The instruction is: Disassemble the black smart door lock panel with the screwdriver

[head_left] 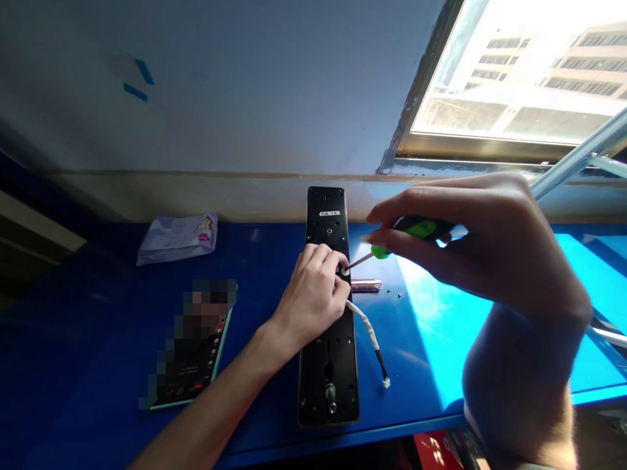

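A long black plate (329, 365) with screw holes, a small label and a metal post lies lengthwise on the blue table. My left hand (318, 287) rests over its middle, fingers curled near a small white round part (345, 270); whether they pinch it I cannot tell. In my right hand (470, 241) is a green and black screwdriver (416, 228), its shaft angled down left and its tip at the white part. From under my left hand a white-sleeved cable (367, 326) runs out to a white connector (386, 382).
A copper-coloured cylinder (366, 285) lies right of the plate, with tiny dark screws (394, 293) beside it. On the left are a phone (196, 365) and a pale packet of wipes (179, 238). Behind stands a wall (245, 98) with a window (514, 85); a metal bar (582, 153) slants at right.
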`<state>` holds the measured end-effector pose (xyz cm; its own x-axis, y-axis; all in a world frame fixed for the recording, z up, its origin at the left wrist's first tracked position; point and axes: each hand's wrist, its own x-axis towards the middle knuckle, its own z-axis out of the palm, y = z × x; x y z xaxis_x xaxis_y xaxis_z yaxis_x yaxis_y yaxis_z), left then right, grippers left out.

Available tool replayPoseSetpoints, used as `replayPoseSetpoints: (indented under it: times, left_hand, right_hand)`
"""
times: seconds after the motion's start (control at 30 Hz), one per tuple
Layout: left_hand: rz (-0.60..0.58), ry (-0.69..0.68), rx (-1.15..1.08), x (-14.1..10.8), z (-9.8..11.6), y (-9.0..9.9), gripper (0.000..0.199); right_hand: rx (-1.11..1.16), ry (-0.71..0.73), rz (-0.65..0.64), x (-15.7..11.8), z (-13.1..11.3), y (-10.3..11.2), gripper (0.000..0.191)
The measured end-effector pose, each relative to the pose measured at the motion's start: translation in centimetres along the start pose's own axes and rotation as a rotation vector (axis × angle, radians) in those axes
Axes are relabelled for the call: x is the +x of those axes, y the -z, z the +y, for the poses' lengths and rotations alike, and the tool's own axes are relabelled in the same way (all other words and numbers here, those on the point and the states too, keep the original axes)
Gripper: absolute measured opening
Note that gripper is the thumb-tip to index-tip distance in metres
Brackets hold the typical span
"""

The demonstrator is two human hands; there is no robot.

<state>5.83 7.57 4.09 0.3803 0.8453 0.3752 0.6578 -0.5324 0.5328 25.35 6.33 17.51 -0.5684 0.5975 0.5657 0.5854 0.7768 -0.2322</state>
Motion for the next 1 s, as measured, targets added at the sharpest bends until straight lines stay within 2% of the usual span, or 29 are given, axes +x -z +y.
replayPoseSetpoints:
  times: [0.1,0.17,0.2,0.3,0.33,0.43,0.53,0.57,0.67,0.77,0.8,0.9,0.93,1.0]
  left_hand:
    - [0.002,-0.003,-0.003,0.02,0.03,0.04,0.025]
    - [0.003,-0.001,0.002,0.02,0.03,0.04,0.025]
    - [0.006,0.0,0.005,0.02,0.03,0.03,0.024]
    - [0.012,-0.002,0.004,0.02,0.0,0.0,0.024]
    - [0.012,-0.003,0.0,0.02,0.0,-0.01,0.024]
    - [0.004,0.0,-0.008,0.03,0.01,-0.01,0.025]
    - [0.002,0.002,-0.005,0.03,0.02,0.0,0.025]
    - [0.003,0.0,-0.001,0.03,0.03,0.01,0.024]
    - [0.007,-0.005,0.007,0.04,0.02,0.02,0.023]
    - [0.009,-0.008,0.001,0.07,0.01,0.03,0.024]
    - [0.01,-0.009,-0.001,0.07,0.01,0.03,0.025]
    - [0.01,-0.007,-0.003,0.08,0.04,0.04,0.025]
    - [0.01,-0.005,-0.001,0.07,0.05,0.05,0.024]
    - [0.007,0.0,0.003,0.06,0.06,0.07,0.023]
  right_hand:
    - [0.09,0.037,-0.049,-0.06,0.06,0.05,0.036]
    - [0.093,0.048,-0.068,-0.08,0.06,0.08,0.043]
    - [0.072,0.05,-0.06,-0.08,0.06,0.08,0.038]
    - [0.002,0.031,-0.012,0.01,0.06,0.0,0.008]
    - [-0.01,0.028,-0.009,0.04,0.07,-0.03,0.006]
    - [0.01,0.029,-0.025,0.06,0.1,-0.06,0.015]
    - [0.054,0.02,-0.045,0.04,0.13,-0.03,0.037]
    - [0.052,0.019,-0.043,0.05,0.14,-0.03,0.036]
    - [-0.017,0.016,0.017,0.09,0.21,-0.08,0.016]
    - [-0.019,0.015,0.043,0.06,0.23,-0.08,0.012]
    - [-0.003,0.016,0.03,0.02,0.21,-0.04,0.015]
    - [0.028,0.004,-0.038,-0.06,0.08,0.07,0.042]
    - [0.026,0.0,-0.045,-0.05,0.05,0.08,0.041]
    - [0.001,-0.012,-0.028,0.0,0.03,0.04,0.026]
